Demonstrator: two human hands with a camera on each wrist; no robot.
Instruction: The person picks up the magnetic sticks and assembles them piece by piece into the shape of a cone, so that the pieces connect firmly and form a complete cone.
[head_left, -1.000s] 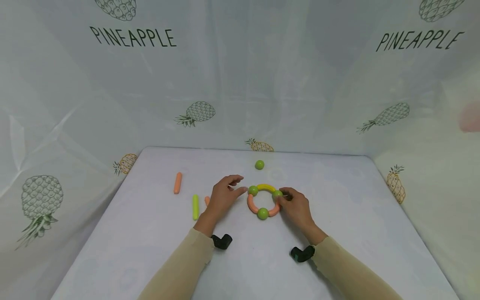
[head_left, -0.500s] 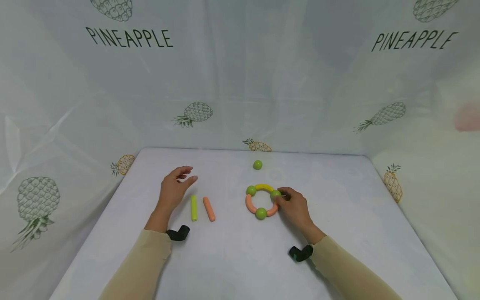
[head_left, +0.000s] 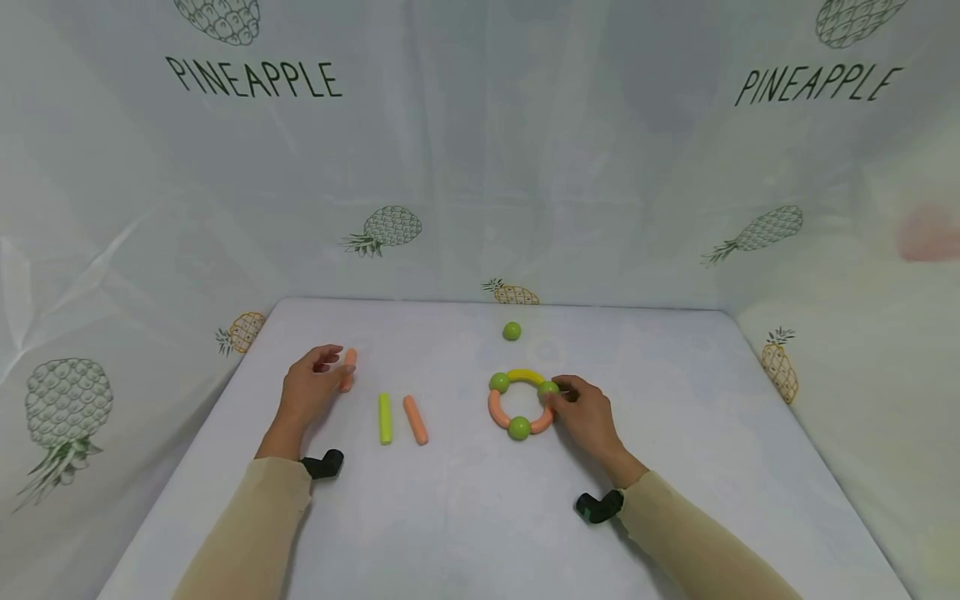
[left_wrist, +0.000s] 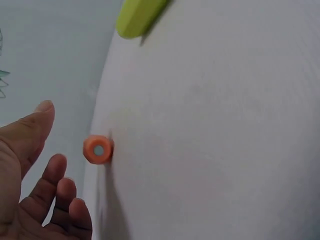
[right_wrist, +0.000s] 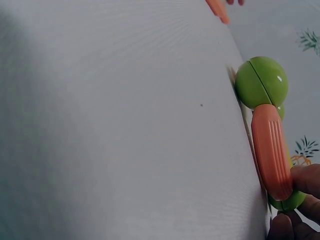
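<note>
My left hand (head_left: 309, 390) is at the far orange stick (head_left: 348, 371), thumb and fingers spread either side of it. In the left wrist view that orange stick (left_wrist: 98, 149) shows a round grey spot on its end, with a gap between it and the fingertips. A ring of curved orange pieces (head_left: 498, 410), a curved yellow piece (head_left: 526, 376) and green balls lies on the table. My right hand (head_left: 588, 417) pinches the ring's right green ball (head_left: 549, 390), partly hidden by the fingers. The right wrist view shows the ring's front green ball (right_wrist: 262, 82) and curved orange piece (right_wrist: 270, 150).
A lime-green stick (head_left: 386, 418) and another orange stick (head_left: 416, 420) lie between my left hand and the ring. One loose green ball (head_left: 512, 331) sits behind the ring, near the back edge of the white table (head_left: 645, 350). A pineapple-print sheet (head_left: 585, 192) hangs beyond it.
My left hand has moved left, away from beside the ring, across the lime-green and orange sticks to the far orange stick. My right hand stays on the ring's green ball.
</note>
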